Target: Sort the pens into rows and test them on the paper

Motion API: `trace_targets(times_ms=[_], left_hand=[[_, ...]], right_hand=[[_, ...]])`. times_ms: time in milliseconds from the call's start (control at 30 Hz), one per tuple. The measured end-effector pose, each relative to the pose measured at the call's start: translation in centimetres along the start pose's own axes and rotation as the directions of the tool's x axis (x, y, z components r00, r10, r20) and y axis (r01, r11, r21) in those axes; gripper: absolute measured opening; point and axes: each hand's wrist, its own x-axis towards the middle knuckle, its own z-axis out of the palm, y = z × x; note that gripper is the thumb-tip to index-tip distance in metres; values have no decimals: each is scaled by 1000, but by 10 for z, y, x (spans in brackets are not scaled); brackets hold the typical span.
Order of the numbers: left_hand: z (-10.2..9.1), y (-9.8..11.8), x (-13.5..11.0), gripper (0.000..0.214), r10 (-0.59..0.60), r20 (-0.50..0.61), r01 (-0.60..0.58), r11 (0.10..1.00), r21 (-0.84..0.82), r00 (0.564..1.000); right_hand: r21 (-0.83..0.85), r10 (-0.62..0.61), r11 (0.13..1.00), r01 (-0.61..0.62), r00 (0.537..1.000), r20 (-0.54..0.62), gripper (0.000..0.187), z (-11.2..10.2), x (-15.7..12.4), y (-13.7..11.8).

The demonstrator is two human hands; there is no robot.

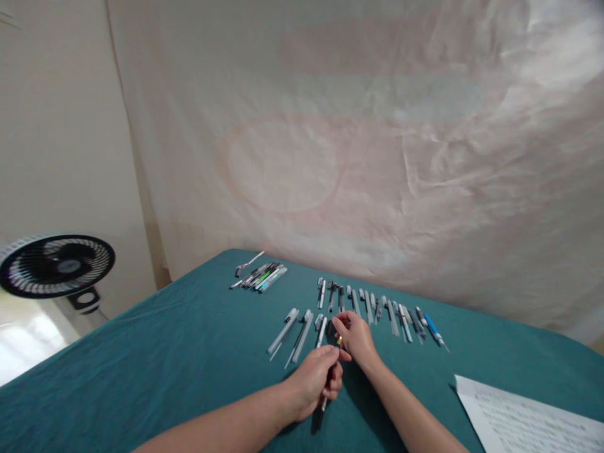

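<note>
The left hand was closed around a dark pen, which slanted through the fist with its lower end toward seven o'clock and a brass-coloured part showing at one o'clock, between the two hands. The right hand was close beside it at one o'clock, thumb and fingers bent toward a small dark piece; whether they gripped that piece or merely touched it could not be told. Both hands were near six o'clock in the view, over a worktop covered in green cloth. Just beside them, toward ten and eleven o'clock, lay two clear barrels, each with a thin rod alongside, and a white pen. Beyond, a row of pens ran from twelve round to two o'clock, ending in a blue pen. A tight bunch of pens lay well apart at ten o'clock, some black, one with green on it. A sheet of handwritten paper rested at four o'clock. Further off, a black fan stood past nine o'clock, and a wrinkled pale sheet hung across twelve.
</note>
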Motion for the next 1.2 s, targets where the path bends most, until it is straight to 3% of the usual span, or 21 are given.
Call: trace_targets(times_ms=[333, 500, 633, 733, 933, 1200], left_hand=[[2, 0, -1, 20, 37, -32, -39, 998, -55, 999], [3, 1, 0, 17, 79, -59, -85, 990, -113, 995], [2, -1, 3, 12, 106, -57, -114, 982, -154, 993], [1, -3, 4, 12, 123, -50, -129, 979, -156, 991], [0, -7, 7, 19, 150, -25, -151, 981, -125, 988], [-3, -7, 9, 23, 164, 3, -163, 978, -128, 986]], right_hand=[[83, 11, 996, -22, 992, 129, 19, -9, -7, 2], [161, 60, 983, -90, 982, 181, 35, -13, -7, -10], [295, 102, 929, -222, 922, 373, 43, -22, -11, -21], [326, 60, 914, -241, 876, 478, 38, -29, -15, -28], [276, 31, 941, -197, 861, 507, 36, -32, -17, -31], [353, 13, 892, -282, 797, 604, 32, -40, -17, -33]])
